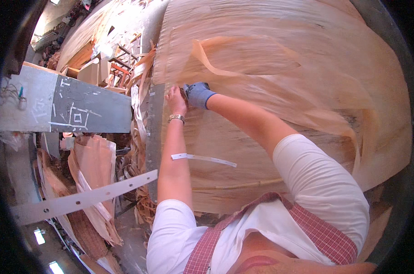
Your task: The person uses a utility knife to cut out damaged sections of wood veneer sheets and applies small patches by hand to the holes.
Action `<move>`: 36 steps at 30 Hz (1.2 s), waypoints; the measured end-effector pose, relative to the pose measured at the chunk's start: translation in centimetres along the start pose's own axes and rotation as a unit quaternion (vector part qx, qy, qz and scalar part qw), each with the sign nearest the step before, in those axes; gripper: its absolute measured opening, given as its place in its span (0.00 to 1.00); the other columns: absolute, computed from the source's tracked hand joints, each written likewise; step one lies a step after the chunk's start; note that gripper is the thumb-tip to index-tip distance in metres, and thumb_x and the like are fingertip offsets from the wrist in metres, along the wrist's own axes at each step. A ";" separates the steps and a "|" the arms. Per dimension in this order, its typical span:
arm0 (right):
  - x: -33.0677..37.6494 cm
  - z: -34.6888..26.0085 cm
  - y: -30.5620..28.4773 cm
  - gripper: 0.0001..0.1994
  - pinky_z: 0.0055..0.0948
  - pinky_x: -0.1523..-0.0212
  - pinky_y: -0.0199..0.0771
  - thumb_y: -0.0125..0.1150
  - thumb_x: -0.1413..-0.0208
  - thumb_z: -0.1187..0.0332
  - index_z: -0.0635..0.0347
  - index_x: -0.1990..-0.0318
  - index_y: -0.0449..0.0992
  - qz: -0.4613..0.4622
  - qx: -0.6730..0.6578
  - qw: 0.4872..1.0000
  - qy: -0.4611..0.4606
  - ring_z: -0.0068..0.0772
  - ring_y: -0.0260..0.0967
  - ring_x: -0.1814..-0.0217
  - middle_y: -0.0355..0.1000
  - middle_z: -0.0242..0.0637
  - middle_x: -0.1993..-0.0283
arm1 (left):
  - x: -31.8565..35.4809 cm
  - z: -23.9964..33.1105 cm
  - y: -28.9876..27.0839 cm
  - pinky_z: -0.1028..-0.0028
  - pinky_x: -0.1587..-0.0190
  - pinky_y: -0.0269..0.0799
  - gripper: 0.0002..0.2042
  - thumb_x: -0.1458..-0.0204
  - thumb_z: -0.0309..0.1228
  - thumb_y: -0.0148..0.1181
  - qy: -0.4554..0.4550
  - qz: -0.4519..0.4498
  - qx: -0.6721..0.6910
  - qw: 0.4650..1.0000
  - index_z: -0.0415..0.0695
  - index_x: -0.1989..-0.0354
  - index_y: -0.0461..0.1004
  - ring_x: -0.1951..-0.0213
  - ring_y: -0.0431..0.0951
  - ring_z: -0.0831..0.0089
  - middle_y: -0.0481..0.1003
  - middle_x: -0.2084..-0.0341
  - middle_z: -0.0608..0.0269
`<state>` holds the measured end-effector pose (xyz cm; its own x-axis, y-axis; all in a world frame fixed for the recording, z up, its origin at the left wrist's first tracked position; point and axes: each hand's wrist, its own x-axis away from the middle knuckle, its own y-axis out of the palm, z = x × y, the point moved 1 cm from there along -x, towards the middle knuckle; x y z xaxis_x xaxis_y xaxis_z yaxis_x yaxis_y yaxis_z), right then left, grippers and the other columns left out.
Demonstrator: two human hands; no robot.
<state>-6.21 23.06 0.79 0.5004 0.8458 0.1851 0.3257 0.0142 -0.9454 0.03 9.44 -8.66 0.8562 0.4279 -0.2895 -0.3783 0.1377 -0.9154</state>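
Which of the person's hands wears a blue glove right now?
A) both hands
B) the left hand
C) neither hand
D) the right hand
D: the right hand is covered by a blue glove, while the left hand is bare with only a metal bracelet at the wrist; both rest close together on the large veneer sheet.

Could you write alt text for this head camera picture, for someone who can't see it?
Seen from above, a person presses both hands onto a big sheet of thin wood veneer on a work table: the bare left hand beside the right hand in a blue glove. Veneer scraps pile up at the left.
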 end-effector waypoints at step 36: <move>43.0 30.2 -3.1 0.12 0.47 0.82 0.64 0.47 0.37 0.57 0.51 0.53 0.69 -0.094 0.107 0.988 -0.059 0.48 0.71 0.81 0.72 0.45 0.78 | -1.2 6.8 -4.6 0.42 0.35 0.45 0.48 0.66 0.65 0.65 -0.179 -0.214 -0.115 0.953 0.47 0.38 0.64 0.33 0.53 0.54 0.59 0.35 0.64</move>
<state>-9.98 75.48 3.58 0.3454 0.8737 0.3426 0.2208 0.2792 -0.9345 -1.66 14.41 -2.19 0.7239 0.6600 0.2009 0.1010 0.1867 -0.9772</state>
